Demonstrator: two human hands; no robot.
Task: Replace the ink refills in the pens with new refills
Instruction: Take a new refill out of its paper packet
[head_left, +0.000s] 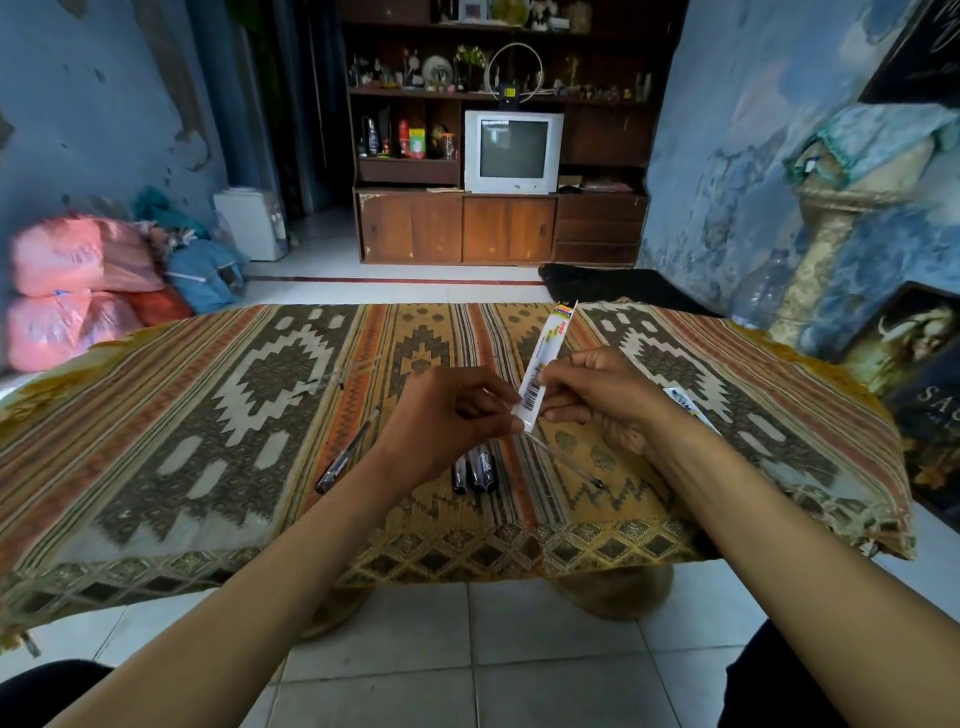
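Note:
A long white refill packet (549, 353) with a barcode and a red and yellow header is held tilted above the patterned tablecloth (208, 415). My left hand (447, 415) pinches its lower end and my right hand (597, 395) grips it just above the barcode. A clear refill (566, 462) lies on the cloth below the packet. Under my left hand lie three black pens (475, 470) side by side. Another pen (345, 457) with a black grip lies to the left. A second packet (688, 408) shows behind my right wrist.
A clear thin tube (337, 376) lies farther back on the cloth. The table's front edge (467, 561) hangs over a tiled floor. A wooden cabinet with a television (511, 150) stands at the back; pink and blue bags (78, 291) sit at the left.

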